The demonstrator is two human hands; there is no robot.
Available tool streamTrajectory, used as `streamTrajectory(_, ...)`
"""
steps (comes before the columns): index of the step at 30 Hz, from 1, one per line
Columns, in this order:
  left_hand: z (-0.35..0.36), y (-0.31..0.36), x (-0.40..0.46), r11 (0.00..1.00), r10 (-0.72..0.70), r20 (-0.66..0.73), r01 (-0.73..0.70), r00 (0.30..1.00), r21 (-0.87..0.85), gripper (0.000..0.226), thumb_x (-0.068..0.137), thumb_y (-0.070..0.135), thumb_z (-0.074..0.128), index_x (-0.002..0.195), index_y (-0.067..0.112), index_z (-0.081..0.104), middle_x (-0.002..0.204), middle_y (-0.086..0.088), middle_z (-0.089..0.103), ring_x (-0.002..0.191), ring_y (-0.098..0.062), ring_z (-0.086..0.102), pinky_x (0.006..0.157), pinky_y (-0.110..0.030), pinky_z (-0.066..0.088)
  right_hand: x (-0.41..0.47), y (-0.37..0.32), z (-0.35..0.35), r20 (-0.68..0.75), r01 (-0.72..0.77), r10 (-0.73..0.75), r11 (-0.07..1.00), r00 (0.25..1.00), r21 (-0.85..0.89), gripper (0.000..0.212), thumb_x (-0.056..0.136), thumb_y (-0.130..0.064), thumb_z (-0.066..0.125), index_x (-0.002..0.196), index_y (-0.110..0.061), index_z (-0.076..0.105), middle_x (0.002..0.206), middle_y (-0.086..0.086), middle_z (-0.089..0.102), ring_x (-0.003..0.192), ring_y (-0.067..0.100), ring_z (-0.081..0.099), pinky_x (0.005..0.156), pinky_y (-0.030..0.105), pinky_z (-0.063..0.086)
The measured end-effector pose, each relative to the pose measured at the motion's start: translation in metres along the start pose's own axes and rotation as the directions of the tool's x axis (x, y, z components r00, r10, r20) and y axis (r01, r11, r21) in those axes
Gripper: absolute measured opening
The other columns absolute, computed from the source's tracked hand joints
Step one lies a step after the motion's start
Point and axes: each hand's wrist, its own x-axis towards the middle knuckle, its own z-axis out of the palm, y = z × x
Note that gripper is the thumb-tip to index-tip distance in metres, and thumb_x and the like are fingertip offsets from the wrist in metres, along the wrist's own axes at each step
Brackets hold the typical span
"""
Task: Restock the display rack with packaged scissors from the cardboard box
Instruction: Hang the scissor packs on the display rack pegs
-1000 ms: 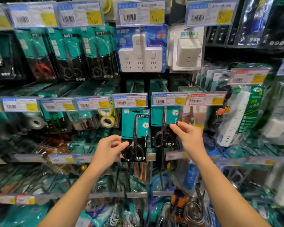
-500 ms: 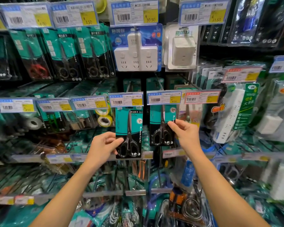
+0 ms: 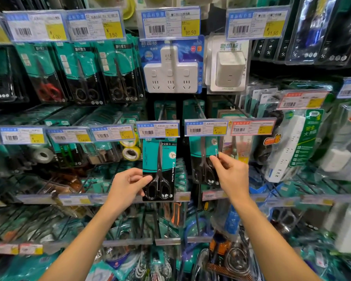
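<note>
Head view: scissors pack upright under its peg, held by the left hand.

The left hand (image 3: 128,186) pinches the packaged scissors (image 3: 159,169) at the pack's lower left edge, thumb on the front and the other fingers curled behind, so the pack lies at 3 o'clock from that hand. Its long axis runs 12 to 6, top edge tucked just beneath the price tag (image 3: 158,129); whether the hang hole has caught the hook cannot be told. The right hand (image 3: 230,175), at 3 o'clock from the pack, pinches the right edge of the neighbouring hung pack (image 3: 203,159). The left hand is the nearer one for seating the pack, likely a push toward 12.
</note>
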Motion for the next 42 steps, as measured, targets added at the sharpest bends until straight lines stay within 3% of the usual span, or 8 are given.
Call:
streamTrajectory(5, -0.004, 0.001, 0.004, 1.000, -0.001, 0.011, 0.001, 1.000, 0.022, 0.008, 0.089, 0.016, 0.071, 0.094, 0.011, 0.072, 0.079, -0.006, 0.077, 0.047, -0.017, 0.058, 0.057, -0.030, 0.053, 0.005, 0.001, 0.008, -0.025, -0.078, 0.080, 0.995, 0.996, 0.056, 0.011, 0.087, -0.025, 0.072, 0.091, -0.034, 0.068, 0.073, -0.014, 0.069, 0.054, 0.007, 0.057, 0.055, 0.027, 0.048)
streamTrajectory(8, -0.007, 0.002, 0.006, 0.999, 0.015, 0.013, -0.016, 1.000, 0.046, 0.005, 0.089, 0.017, 0.071, 0.093, 0.014, 0.072, 0.077, -0.002, 0.077, 0.047, -0.016, 0.058, 0.057, -0.027, 0.054, 0.010, 0.004, 0.011, 0.021, -0.147, 0.146, 0.986, 0.989, 0.077, 0.026, 0.086, -0.020, 0.074, 0.068, -0.038, 0.069, 0.061, -0.027, 0.066, 0.056, -0.011, 0.057, 0.054, 0.007, 0.045)
streamTrajectory(13, -0.008, -0.001, 0.011, 0.998, 0.017, 0.019, -0.018, 1.000, 0.052, 0.007, 0.089, 0.018, 0.071, 0.093, 0.012, 0.072, 0.076, -0.003, 0.077, 0.046, -0.015, 0.058, 0.057, -0.021, 0.052, 0.024, 0.011, 0.020, 0.046, -0.232, 0.228, 0.967, 0.973, 0.105, 0.011, 0.087, -0.016, 0.072, 0.098, -0.018, 0.072, 0.058, -0.034, 0.061, 0.062, -0.020, 0.060, 0.056, 0.001, 0.043)
streamTrajectory(23, -0.010, -0.008, 0.030, 0.996, 0.067, 0.055, -0.070, 0.996, 0.057, 0.009, 0.088, 0.018, 0.073, 0.081, 0.020, 0.068, 0.060, -0.008, 0.067, 0.044, -0.012, 0.059, 0.057, -0.015, 0.049, 0.050, 0.026, 0.048, -0.018, -0.382, 0.386, 0.918, 0.922, 0.104, 0.044, 0.085, -0.033, 0.074, 0.116, -0.002, 0.068, 0.110, 0.012, 0.072, 0.101, 0.020, 0.066, 0.095, 0.034, 0.051)
streamTrajectory(28, -0.011, -0.018, 0.042, 0.992, 0.097, 0.044, -0.100, 0.994, 0.072, 0.008, 0.087, 0.021, 0.075, 0.082, 0.019, 0.068, 0.067, -0.020, 0.066, 0.046, -0.014, 0.061, 0.060, -0.019, 0.051, 0.056, 0.030, 0.057, -0.019, -0.395, 0.404, 0.902, 0.915, 0.172, 0.045, 0.087, -0.030, 0.072, 0.122, -0.003, 0.065, 0.103, 0.005, 0.069, 0.090, 0.010, 0.063, 0.069, 0.005, 0.045)
streamTrajectory(32, -0.008, -0.028, 0.048, 0.993, 0.114, 0.032, -0.115, 0.993, 0.035, 0.010, 0.086, 0.020, 0.076, 0.079, 0.020, 0.069, 0.072, -0.027, 0.064, 0.045, -0.016, 0.060, 0.063, -0.030, 0.051, 0.061, 0.033, 0.067, -0.072, -0.340, 0.355, 0.925, 0.932, 0.170, 0.038, 0.089, -0.021, 0.071, 0.119, 0.002, 0.066, 0.096, 0.002, 0.066, 0.088, 0.013, 0.062, 0.071, 0.010, 0.045)
streamTrajectory(36, -0.003, -0.034, 0.053, 0.994, 0.109, 0.009, -0.109, 0.994, 0.015, 0.015, 0.085, 0.020, 0.076, 0.082, 0.010, 0.066, 0.069, -0.028, 0.062, 0.045, -0.016, 0.059, 0.063, -0.031, 0.050, 0.069, 0.031, 0.079, -0.069, -0.335, 0.347, 0.932, 0.935, 0.137, 0.014, 0.091, -0.017, 0.067, 0.092, -0.004, 0.071, 0.075, 0.017, 0.067, 0.069, 0.016, 0.055, 0.061, 0.038, 0.045)
streamTrajectory(42, -0.002, -0.029, 0.055, 0.991, 0.134, 0.004, -0.134, 0.991, -0.001, 0.017, 0.086, 0.017, 0.075, 0.075, 0.013, 0.063, 0.057, -0.010, 0.052, 0.044, -0.015, 0.057, 0.055, -0.017, 0.048, 0.081, 0.033, 0.084, -0.070, -0.321, 0.325, 0.945, 0.943, 0.064, 0.019, 0.092, -0.018, 0.065, 0.075, -0.009, 0.065, 0.066, 0.006, 0.059, 0.062, 0.016, 0.049, 0.058, 0.029, 0.036)
